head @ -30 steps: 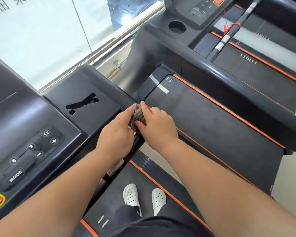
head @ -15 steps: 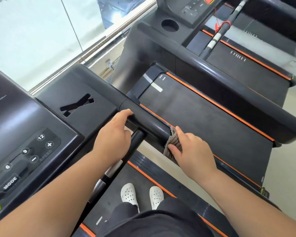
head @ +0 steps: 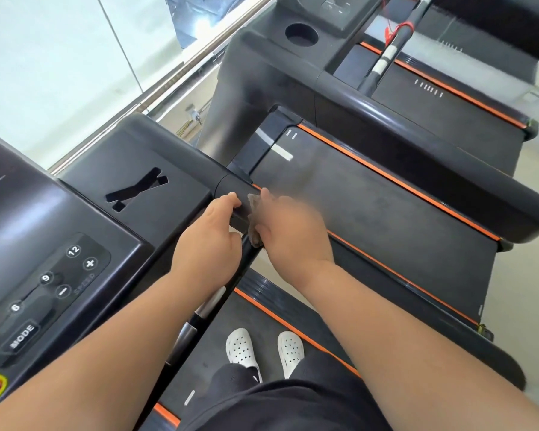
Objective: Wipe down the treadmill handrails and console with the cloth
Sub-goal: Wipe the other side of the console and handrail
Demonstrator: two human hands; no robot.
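My right hand (head: pixel 290 234) presses a grey-brown cloth (head: pixel 254 219) against the black right handrail (head: pixel 231 188) of the treadmill, close to where the rail meets the console. The hand is motion-blurred and covers most of the cloth. My left hand (head: pixel 209 244) rests on the same rail just left of the cloth, fingers curled over it. The black console (head: pixel 59 219) with speed buttons and a MODE key fills the lower left. A thinner inner bar (head: pixel 206 309) with silver sensor bands runs down below my hands.
A second treadmill stands to the right, its thick handrail (head: pixel 417 135) and orange-trimmed belt (head: pixel 386 213) close by. A cup holder (head: pixel 302 34) sits at top centre. Glass wall with a metal rail (head: pixel 168 76) lies on the left. My white shoes (head: pixel 263 349) stand on the belt below.
My right hand slid the cloth down the handrail away from the console, then back up to beside my left hand. The left hand stayed on the rail.
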